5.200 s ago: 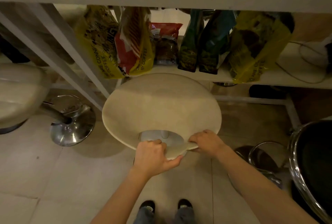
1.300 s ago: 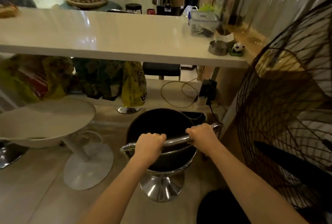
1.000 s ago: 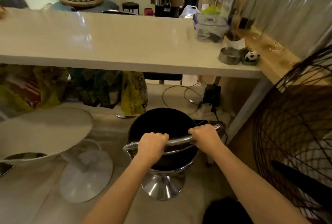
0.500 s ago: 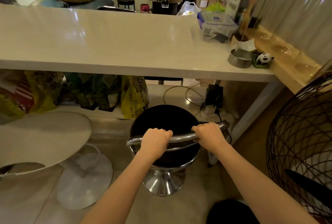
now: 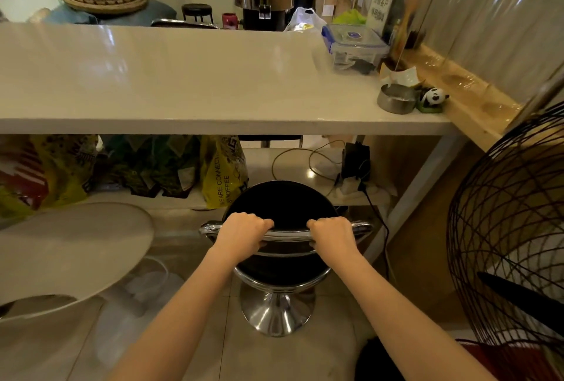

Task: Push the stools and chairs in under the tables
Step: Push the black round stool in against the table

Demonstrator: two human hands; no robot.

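Observation:
A black bar stool (image 5: 283, 202) with a chrome back rail and a chrome base (image 5: 276, 313) stands in front of the white counter (image 5: 189, 81), its seat's far edge near the lower shelf. My left hand (image 5: 244, 234) and my right hand (image 5: 331, 235) both grip the chrome rail, side by side. A white round stool (image 5: 67, 251) stands to the left, its seat below the counter's front edge and its white base (image 5: 134, 298) on the tiled floor.
Coffee bags (image 5: 222, 171) and a cable with a power adapter (image 5: 355, 160) sit on the shelf under the counter. A black wire fan guard (image 5: 512, 228) stands close on the right. On the countertop's right end are a plastic box (image 5: 355, 47), a metal cup (image 5: 395, 101) and a panda figure (image 5: 435, 96).
Five seconds ago both hands held the white stool's seat edge; now they hold the black stool's rail. Over the last second the black stool has shifted slightly toward the counter.

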